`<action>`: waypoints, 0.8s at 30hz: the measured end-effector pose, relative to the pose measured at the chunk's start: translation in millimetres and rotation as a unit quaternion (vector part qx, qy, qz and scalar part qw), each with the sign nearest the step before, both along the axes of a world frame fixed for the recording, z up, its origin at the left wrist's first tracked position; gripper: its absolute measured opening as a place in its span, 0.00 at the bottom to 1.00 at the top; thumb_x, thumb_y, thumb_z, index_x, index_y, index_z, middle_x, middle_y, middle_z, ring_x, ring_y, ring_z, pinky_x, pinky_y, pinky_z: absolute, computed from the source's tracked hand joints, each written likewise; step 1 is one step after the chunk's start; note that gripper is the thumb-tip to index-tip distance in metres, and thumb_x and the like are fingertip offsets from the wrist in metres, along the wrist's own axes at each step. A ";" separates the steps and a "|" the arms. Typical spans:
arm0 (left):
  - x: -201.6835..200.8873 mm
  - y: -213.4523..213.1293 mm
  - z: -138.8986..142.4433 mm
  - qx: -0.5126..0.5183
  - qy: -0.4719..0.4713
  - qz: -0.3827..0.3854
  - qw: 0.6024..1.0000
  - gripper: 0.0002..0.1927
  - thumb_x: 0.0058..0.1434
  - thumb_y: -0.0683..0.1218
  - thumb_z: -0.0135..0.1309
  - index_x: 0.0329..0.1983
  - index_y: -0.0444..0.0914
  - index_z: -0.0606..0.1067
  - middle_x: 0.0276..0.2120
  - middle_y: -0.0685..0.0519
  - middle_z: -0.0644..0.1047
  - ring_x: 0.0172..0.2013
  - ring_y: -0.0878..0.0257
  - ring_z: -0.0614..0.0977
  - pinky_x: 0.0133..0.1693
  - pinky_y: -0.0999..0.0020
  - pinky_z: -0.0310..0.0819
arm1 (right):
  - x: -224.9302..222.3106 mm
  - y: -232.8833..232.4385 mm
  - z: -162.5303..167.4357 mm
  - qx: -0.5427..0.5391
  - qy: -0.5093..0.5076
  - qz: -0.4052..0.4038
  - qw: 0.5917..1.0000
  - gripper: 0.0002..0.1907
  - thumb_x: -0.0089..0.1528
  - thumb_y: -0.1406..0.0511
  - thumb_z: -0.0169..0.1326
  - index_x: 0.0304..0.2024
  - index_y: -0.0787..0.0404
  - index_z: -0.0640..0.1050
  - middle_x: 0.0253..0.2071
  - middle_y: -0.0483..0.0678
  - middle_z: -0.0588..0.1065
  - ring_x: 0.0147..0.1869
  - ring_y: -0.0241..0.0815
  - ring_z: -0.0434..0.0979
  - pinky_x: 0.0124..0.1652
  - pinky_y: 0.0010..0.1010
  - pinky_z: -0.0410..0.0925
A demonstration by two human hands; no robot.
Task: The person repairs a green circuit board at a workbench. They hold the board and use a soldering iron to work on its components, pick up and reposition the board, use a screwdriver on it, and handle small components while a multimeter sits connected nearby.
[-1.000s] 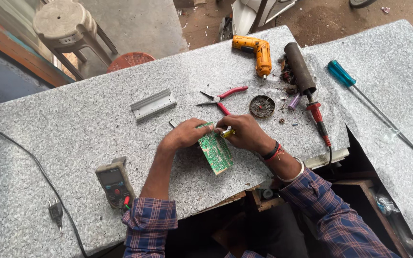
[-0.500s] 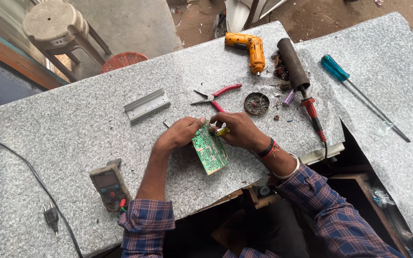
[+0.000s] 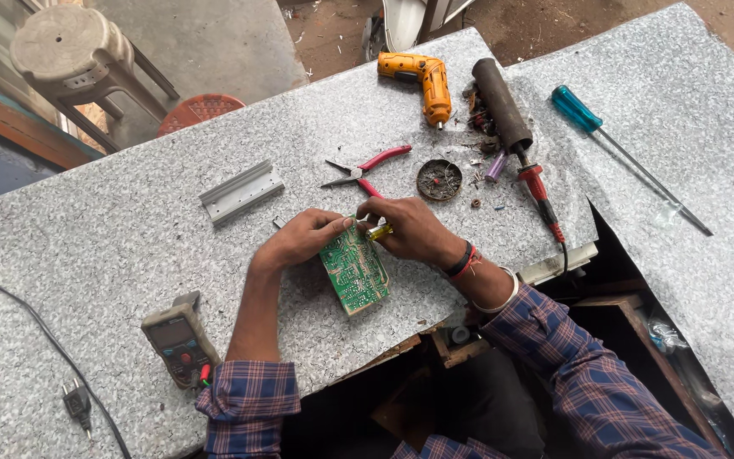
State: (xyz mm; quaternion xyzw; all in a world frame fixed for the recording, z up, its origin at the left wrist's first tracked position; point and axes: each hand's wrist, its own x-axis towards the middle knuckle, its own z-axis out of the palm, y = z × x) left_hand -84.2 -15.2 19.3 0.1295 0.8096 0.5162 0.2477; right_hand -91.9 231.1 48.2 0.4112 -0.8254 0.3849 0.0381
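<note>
On the speckled table [image 3: 87, 255], both hands pinch the green circuit board [image 3: 355, 274]: left hand [image 3: 299, 238] left, right hand [image 3: 409, 228] gripping a yellow tool [image 3: 379, 230] at its far edge.

board [image 3: 355, 270]: tilted a little more upright; left hand [image 3: 299, 240]: fingertips shifted toward its top edge

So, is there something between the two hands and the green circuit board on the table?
No. The left hand touches the top edge of the green circuit board directly. The right hand holds a yellow-handled tool against the same edge. Nothing visible blocks them.
</note>
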 end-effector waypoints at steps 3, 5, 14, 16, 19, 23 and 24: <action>-1.0 -2.0 1.8 0.002 -0.004 -0.011 1.000 0.24 0.66 0.60 0.54 0.45 0.35 0.82 0.30 0.56 0.80 0.34 0.69 0.76 0.38 0.67 0.73 | -0.6 1.0 0.0 -0.012 0.001 0.006 1.000 0.10 0.64 0.64 0.60 0.46 0.59 0.77 0.35 0.50 0.81 0.39 0.49 0.85 0.36 0.37 0.74; -0.8 -3.5 4.1 0.001 -0.014 -0.016 1.000 0.25 0.61 0.61 0.57 0.46 0.36 0.82 0.31 0.59 0.82 0.35 0.71 0.79 0.39 0.70 0.74 | -0.4 1.2 0.5 -0.021 0.001 0.009 1.000 0.10 0.63 0.65 0.60 0.46 0.59 0.77 0.36 0.50 0.81 0.39 0.49 0.85 0.36 0.37 0.74; -0.8 -1.1 1.1 0.067 -0.042 -0.046 0.996 0.25 0.58 0.61 0.62 0.43 0.36 0.84 0.32 0.53 0.82 0.36 0.63 0.79 0.43 0.62 0.73 | -3.2 3.7 1.1 -0.050 -0.017 0.053 0.997 0.21 0.56 0.79 0.55 0.52 0.61 0.77 0.40 0.52 0.81 0.44 0.48 0.85 0.42 0.36 0.78; -1.4 -2.6 0.2 0.067 -0.038 -0.052 0.996 0.24 0.58 0.61 0.62 0.43 0.36 0.84 0.32 0.53 0.82 0.37 0.63 0.79 0.43 0.63 0.73 | -3.9 4.6 -0.4 -0.054 -0.029 0.063 0.996 0.24 0.55 0.80 0.53 0.52 0.61 0.77 0.41 0.52 0.81 0.44 0.48 0.86 0.42 0.35 0.78; -2.3 -3.9 0.6 0.071 -0.034 -0.064 0.995 0.24 0.58 0.61 0.62 0.44 0.37 0.84 0.32 0.54 0.82 0.37 0.64 0.79 0.43 0.63 0.72 | -4.8 4.9 -2.2 -0.050 -0.041 0.067 0.996 0.26 0.53 0.82 0.50 0.52 0.61 0.78 0.40 0.52 0.81 0.45 0.47 0.86 0.42 0.35 0.78; -2.9 -3.8 3.3 0.075 -0.020 -0.080 0.994 0.24 0.60 0.60 0.61 0.47 0.37 0.83 0.35 0.55 0.82 0.38 0.65 0.78 0.43 0.65 0.72 | -6.0 5.1 -1.1 -0.050 -0.032 0.064 0.996 0.27 0.51 0.82 0.49 0.51 0.60 0.78 0.41 0.52 0.81 0.45 0.47 0.86 0.42 0.35 0.79; -3.1 -3.6 4.0 0.058 -0.014 -0.072 0.996 0.24 0.59 0.60 0.61 0.48 0.38 0.82 0.35 0.56 0.82 0.38 0.65 0.78 0.43 0.65 0.72 | -6.5 4.7 -0.4 -0.056 -0.029 0.065 0.996 0.27 0.51 0.82 0.48 0.51 0.60 0.78 0.41 0.52 0.81 0.45 0.47 0.86 0.43 0.34 0.79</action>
